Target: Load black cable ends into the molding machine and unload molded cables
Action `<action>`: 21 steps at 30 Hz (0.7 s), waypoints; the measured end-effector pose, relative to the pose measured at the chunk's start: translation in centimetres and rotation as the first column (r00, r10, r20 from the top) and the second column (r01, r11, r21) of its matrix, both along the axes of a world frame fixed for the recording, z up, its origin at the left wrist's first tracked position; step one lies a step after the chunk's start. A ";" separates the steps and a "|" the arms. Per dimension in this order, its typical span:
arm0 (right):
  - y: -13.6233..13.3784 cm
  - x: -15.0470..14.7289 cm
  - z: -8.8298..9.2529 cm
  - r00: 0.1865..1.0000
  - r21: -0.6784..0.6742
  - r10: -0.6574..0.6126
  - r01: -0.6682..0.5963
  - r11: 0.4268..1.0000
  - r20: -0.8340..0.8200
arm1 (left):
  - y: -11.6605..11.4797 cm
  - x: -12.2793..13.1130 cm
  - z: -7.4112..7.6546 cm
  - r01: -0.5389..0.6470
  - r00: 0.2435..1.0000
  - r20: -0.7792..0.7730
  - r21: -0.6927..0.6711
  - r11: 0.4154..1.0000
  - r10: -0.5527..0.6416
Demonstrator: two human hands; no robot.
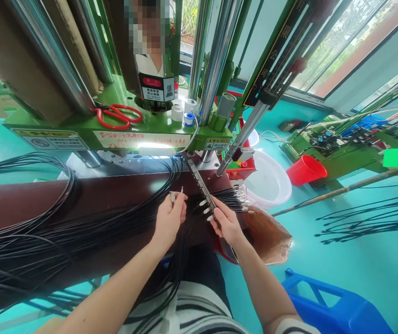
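In the head view, my left hand (170, 217) is closed with fingers pinched round a cable end (172, 198) with a small metal connector. My right hand (225, 223) grips the near end of a long, narrow metal bar (200, 182) with slots along it. Several silvery connectors (205, 210) stick out from the left side of the bar near my right fingers. The bar's far end reaches to the edge of the machine's steel plate (125, 166). Black cables (115, 222) lie in a thick bundle on the brown table (129, 182), left of and beneath my hands.
A green press (115, 134) stands ahead, with red-handled scissors (120, 116) and tape rolls (188, 119) on its ledge. Cable ends with connectors (238, 197) lie at the table's right edge. A white basin (270, 178), red bucket (306, 170) and blue stool (338, 301) are to the right.
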State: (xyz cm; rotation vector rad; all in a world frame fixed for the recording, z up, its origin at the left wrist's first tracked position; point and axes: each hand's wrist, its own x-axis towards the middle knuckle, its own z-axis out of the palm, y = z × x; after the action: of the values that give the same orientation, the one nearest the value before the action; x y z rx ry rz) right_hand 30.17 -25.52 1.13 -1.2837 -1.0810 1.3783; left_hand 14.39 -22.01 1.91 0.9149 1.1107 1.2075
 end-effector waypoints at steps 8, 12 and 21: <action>0.2 0.4 -0.1 0.994 0.056 0.107 -0.105 0.993 -0.031 | 0.3 -0.3 0.0 0.284 0.958 0.002 -0.171 0.943 -0.288; 0.3 0.7 0.1 0.988 0.045 0.151 -0.149 0.988 -0.038 | 0.5 -0.5 0.5 0.306 0.952 0.040 -0.191 0.933 -0.304; 0.1 0.2 0.1 0.978 0.022 0.192 -0.195 0.981 0.081 | 0.9 -1.2 0.4 0.323 0.945 0.013 -0.190 0.927 -0.327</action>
State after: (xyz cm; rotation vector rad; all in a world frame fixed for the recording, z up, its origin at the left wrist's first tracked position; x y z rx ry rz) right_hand 30.40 -25.37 1.25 -1.2457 -1.3037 1.4595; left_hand 13.23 -21.07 2.28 0.9219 1.0215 0.8081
